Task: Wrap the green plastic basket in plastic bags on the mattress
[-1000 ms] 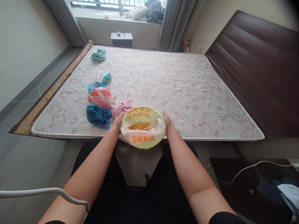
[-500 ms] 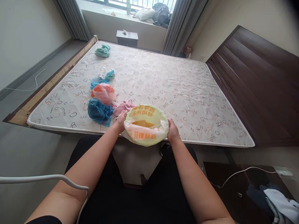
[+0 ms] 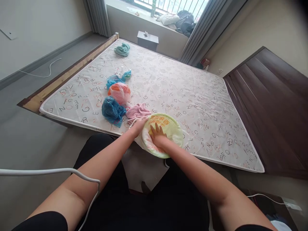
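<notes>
Seen from above, two bare forearms reach from the bottom of the frame to a round object at lower centre, on the near edge of a mattress. The right hand lies inside the object with its fingers spread open and pressed flat against the lining, gripping nothing. The left hand is closed on the object's left rim, pinching the plastic there; its fingertips are hidden by the rim, so how tight the grip is cannot be told. The object is a bowl lined with a pale yellow-green plastic bag printed with orange characters, the bag stretched over the rim and tilted toward the viewer, part of it overhanging the mattress edge. Just left of the bowl, touching or nearly touching the left hand, is a crumpled pink cloth. Left of that sits a bunched dark blue bag, then further up the frame an orange and white bag, and beyond it a lighter blue bag. A teal cloth lies well apart near the mattress's far corner at upper left centre. The mattress cover is white with scattered letters. A dark wooden headboard fills the right side. A white cable crosses the lower left over the left arm.
</notes>
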`<control>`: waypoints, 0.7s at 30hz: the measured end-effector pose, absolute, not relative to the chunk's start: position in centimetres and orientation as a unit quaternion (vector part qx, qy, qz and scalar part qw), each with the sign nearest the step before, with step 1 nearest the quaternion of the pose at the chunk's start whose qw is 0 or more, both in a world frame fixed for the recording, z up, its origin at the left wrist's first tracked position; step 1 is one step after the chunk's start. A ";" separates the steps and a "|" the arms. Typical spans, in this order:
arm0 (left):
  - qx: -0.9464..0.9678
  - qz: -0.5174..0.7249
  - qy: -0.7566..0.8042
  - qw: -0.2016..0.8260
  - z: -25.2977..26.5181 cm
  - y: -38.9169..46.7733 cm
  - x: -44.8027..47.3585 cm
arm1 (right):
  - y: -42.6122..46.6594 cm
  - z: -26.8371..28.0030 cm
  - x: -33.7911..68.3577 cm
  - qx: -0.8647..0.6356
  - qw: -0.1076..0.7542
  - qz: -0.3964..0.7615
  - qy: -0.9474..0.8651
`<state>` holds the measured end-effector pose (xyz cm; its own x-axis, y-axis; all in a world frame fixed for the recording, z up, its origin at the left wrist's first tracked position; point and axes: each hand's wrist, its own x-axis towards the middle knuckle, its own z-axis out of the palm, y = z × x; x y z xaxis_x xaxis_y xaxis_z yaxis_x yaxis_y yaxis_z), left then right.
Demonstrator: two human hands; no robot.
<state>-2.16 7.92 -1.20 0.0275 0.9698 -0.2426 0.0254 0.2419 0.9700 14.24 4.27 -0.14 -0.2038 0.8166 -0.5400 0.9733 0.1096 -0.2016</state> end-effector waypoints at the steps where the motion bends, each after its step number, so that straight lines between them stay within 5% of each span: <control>1: 0.443 0.413 0.553 0.572 -1.1 7.9 -2.2 | 4.5 -1.2 13.8 0.606 0.188 -0.275 0.722; 11: 0.488 0.405 0.556 0.538 0.3 8.6 -3.2 | 5.7 -5.3 15.4 0.545 0.367 -0.246 0.712; 21: 0.577 0.329 0.529 0.528 -0.4 6.5 -1.3 | 5.2 -6.0 16.9 0.508 0.288 -0.247 0.773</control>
